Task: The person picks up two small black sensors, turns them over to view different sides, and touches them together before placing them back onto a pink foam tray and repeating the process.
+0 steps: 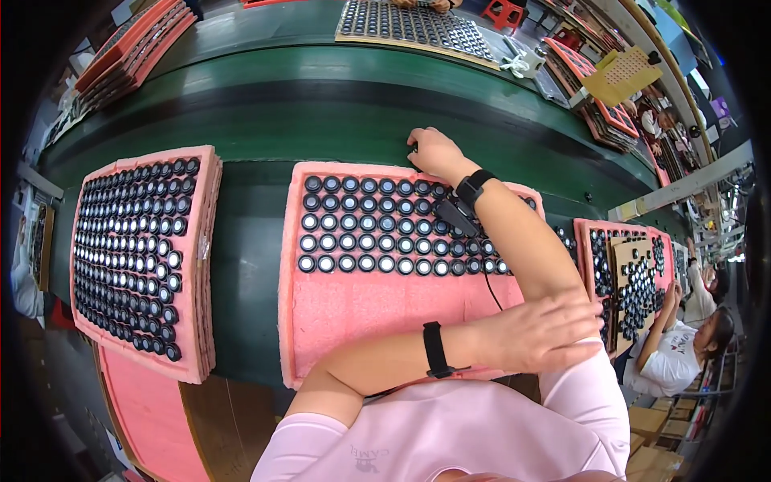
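Note:
A pink foam tray (361, 309) lies in front of me, its far half filled with rows of round black parts (367, 222) with pale centres. My right hand (438, 154) is past the tray's far edge, over the green belt, fingers curled on a small black part (413, 148) that mostly hides under them. My left hand (546, 331) lies across my right arm near the elbow, fingers stretched out, holding nothing. Black straps circle both wrists. By the right one, a black box (458, 217) with a cable hangs over the parts.
To the left stands a stack of pink trays (207, 273) full of similar parts. The green conveyor belt (321, 112) runs across beyond me. Another loaded tray (418, 32) lies on its far side, with a person's hands there. At right, a co-worker (675, 349) sits by more trays (590, 265).

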`<action>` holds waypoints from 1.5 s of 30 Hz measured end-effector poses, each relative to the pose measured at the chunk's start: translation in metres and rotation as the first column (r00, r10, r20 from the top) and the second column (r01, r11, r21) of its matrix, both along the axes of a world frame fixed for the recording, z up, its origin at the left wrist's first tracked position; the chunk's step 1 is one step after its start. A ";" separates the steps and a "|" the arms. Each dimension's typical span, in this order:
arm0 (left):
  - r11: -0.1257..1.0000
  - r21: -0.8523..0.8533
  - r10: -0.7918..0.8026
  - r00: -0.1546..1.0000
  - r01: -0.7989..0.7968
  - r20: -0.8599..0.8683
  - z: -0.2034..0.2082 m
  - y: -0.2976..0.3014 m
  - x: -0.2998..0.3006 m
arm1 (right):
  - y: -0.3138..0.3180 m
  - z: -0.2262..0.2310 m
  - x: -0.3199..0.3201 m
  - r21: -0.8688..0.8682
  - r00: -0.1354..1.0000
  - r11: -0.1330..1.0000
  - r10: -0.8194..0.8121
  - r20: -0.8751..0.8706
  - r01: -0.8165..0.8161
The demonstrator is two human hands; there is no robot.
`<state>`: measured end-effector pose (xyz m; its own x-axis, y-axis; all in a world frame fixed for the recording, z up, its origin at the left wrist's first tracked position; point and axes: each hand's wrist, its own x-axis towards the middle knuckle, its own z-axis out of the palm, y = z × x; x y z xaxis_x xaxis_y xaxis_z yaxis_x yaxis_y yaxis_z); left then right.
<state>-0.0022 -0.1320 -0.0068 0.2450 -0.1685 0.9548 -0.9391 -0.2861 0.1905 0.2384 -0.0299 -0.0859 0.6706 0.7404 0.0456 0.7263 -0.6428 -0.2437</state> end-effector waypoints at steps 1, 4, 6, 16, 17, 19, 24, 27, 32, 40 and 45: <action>0.999 0.017 -0.042 0.999 0.042 -0.005 0.005 -0.001 -0.003 | -0.001 0.002 0.001 0.030 0.999 0.999 0.036 -0.008 -0.036; 0.993 0.053 -0.104 0.994 0.105 -0.025 0.006 -0.003 -0.010 | -0.004 0.019 -0.030 0.261 0.962 0.964 0.121 -0.245 -0.055; 0.983 0.140 -0.110 0.992 0.117 -0.055 -0.005 -0.004 -0.012 | -0.007 0.034 -0.066 0.371 0.912 0.927 0.195 -0.362 -0.051; 0.897 0.279 -0.299 0.936 0.342 -0.184 -0.008 -0.022 -0.031 | -0.095 0.066 -0.155 0.854 0.666 0.473 0.568 -0.483 0.215; 0.845 0.372 -0.304 0.918 0.383 -0.254 -0.004 -0.018 -0.027 | -0.100 0.067 -0.155 0.869 0.653 0.434 0.591 -0.474 0.237; 0.698 0.530 -0.308 0.870 0.481 -0.385 0.012 0.000 -0.017 | -0.114 0.068 -0.154 0.890 0.641 0.351 0.619 -0.453 0.289; 0.999 -0.008 -0.040 0.902 0.041 -0.430 0.034 0.056 -0.010 | -0.136 0.060 -0.143 0.852 0.688 0.382 0.508 -0.518 0.359; 0.914 -0.284 0.094 0.832 -0.290 -0.547 0.030 0.076 0.000 | -0.155 0.073 -0.128 0.919 0.756 0.275 0.525 -0.391 0.284; 0.881 -0.284 0.048 0.668 -0.379 -0.742 0.034 0.088 0.007 | -0.168 0.095 -0.126 0.895 0.743 0.396 0.533 -0.404 0.203; 0.933 -0.147 0.103 0.634 -0.330 -0.766 0.007 0.088 0.027 | -0.174 0.095 -0.123 0.862 0.738 0.479 0.519 -0.431 0.166; 0.910 -0.207 0.015 0.525 -0.360 -0.851 0.015 0.093 0.024 | -0.175 0.095 -0.122 0.831 0.701 0.507 0.507 -0.501 0.227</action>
<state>0.0216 -0.0392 0.0080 0.9256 0.2463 0.2874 -0.2432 -0.1950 0.9502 0.1160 -0.2049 0.0096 0.6692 0.6839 0.2905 0.1986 0.2121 -0.9569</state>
